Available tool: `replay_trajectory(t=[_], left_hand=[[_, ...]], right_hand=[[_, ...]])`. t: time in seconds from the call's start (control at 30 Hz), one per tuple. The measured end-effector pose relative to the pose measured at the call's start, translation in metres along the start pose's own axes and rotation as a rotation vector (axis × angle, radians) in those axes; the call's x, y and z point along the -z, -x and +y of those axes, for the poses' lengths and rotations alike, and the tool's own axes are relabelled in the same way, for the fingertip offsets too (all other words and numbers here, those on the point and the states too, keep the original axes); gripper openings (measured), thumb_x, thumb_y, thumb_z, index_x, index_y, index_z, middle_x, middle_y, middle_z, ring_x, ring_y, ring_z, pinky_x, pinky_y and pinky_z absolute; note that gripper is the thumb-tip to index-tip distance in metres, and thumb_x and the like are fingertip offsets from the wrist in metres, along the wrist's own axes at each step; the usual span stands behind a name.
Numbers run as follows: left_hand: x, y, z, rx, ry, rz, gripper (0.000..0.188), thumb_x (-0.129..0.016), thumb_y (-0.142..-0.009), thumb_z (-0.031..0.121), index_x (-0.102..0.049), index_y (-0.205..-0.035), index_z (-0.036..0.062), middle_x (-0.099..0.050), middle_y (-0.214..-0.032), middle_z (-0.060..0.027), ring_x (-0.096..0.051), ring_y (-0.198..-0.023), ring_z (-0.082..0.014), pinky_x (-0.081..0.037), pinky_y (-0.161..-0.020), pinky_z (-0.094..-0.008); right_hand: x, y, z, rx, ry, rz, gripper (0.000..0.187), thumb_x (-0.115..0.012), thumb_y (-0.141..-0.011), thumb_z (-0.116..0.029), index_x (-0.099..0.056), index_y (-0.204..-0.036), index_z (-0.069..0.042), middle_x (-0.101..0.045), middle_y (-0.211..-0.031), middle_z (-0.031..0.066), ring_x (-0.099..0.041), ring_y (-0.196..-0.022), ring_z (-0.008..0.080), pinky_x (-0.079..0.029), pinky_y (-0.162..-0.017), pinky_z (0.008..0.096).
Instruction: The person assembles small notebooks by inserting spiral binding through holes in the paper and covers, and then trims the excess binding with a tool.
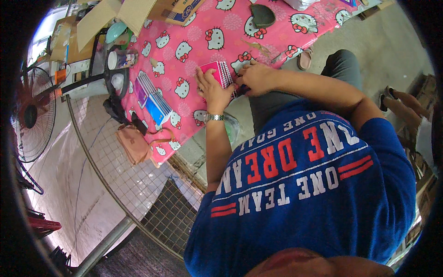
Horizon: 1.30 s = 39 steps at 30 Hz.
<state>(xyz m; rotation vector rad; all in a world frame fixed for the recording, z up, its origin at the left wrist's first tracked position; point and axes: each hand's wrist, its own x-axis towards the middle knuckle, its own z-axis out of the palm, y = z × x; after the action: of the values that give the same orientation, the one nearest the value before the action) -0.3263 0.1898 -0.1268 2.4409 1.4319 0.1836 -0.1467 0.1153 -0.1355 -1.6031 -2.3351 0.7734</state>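
A small stack of pink spiral notebooks point(223, 73) rests at the near edge of the table, with white coils along its right side. My left hand point(213, 90) spans the stack, fingers across the cover and thumb by the coiled edge, gripping it. Close against that edge is my right hand point(254, 77), its fingers bent inward and pressed together. Whatever lies between those fingertips is hidden. To the left, two more piles lie end to end: purple-covered notebooks point(141, 92) and blue-covered notebooks point(159, 111).
A pink patterned cloth point(194, 46) covers the table. Cardboard boxes point(161, 10) stand at the far left, near a white tub point(112, 60). A dark curved object point(262, 16) lies at the back. A pink bag point(133, 144), wire mesh point(152, 184) and a fan point(32, 113) are left.
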Motion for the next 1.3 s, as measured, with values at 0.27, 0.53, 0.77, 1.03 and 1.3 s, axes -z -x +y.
replay_trajectory(t=[0.27,0.53,0.77,1.03,1.3], left_hand=[[0.000,-0.001,-0.002,0.017,0.002,-0.033,0.081,-0.083,-0.061,0.017,-0.036,-0.127,0.0133,-0.009,-0.156,-0.0218,-0.008,-0.143,-0.0446,-0.017,-0.106,-0.0677],[-0.003,0.000,-0.006,-0.001,-0.020,-0.013,0.082,-0.082,-0.061,0.017,-0.035,-0.128,0.0129,-0.011,-0.155,-0.0223,-0.009,-0.143,-0.0454,-0.018,-0.106,-0.0672],[-0.001,0.000,-0.001,0.016,-0.043,-0.003,0.082,-0.081,-0.060,0.016,-0.035,-0.128,0.0131,-0.017,-0.152,-0.0276,-0.015,-0.141,-0.0454,-0.018,-0.111,-0.0605],[0.000,0.000,0.002,0.016,-0.040,-0.004,0.083,-0.082,-0.060,0.015,-0.035,-0.128,0.0127,-0.017,-0.152,-0.0267,-0.014,-0.142,-0.0450,-0.018,-0.111,-0.0592],[0.013,-0.003,-0.008,0.062,0.272,-0.049,0.078,-0.080,-0.069,0.016,-0.035,-0.131,0.0092,-0.019,-0.153,-0.0222,-0.021,-0.142,-0.0355,-0.023,-0.112,-0.0483]], right_hand=[[0.009,-0.006,-0.011,-0.140,-0.120,-0.164,0.035,-0.064,-0.078,-0.035,-0.071,-0.102,-0.011,-0.068,-0.101,0.0174,-0.065,-0.098,0.0332,-0.051,-0.085,0.0468],[0.011,-0.004,-0.013,-0.124,-0.056,-0.110,0.038,-0.066,-0.079,-0.039,-0.071,-0.103,-0.011,-0.066,-0.107,0.0159,-0.062,-0.105,0.0316,-0.047,-0.091,0.0466],[0.000,0.002,-0.007,-0.031,0.074,-0.009,0.042,-0.070,-0.076,-0.042,-0.070,-0.104,-0.010,-0.061,-0.116,0.0119,-0.054,-0.116,0.0296,-0.037,-0.102,0.0456],[0.011,-0.016,-0.019,-0.231,-0.081,-0.269,0.036,-0.061,-0.082,-0.036,-0.071,-0.100,-0.007,-0.068,-0.101,0.0177,-0.066,-0.099,0.0335,-0.052,-0.083,0.0466],[0.012,0.003,-0.008,-0.231,0.065,-0.046,0.042,-0.066,-0.079,-0.038,-0.066,-0.111,-0.010,-0.063,-0.112,0.0141,-0.060,-0.107,0.0316,-0.047,-0.090,0.0444]])
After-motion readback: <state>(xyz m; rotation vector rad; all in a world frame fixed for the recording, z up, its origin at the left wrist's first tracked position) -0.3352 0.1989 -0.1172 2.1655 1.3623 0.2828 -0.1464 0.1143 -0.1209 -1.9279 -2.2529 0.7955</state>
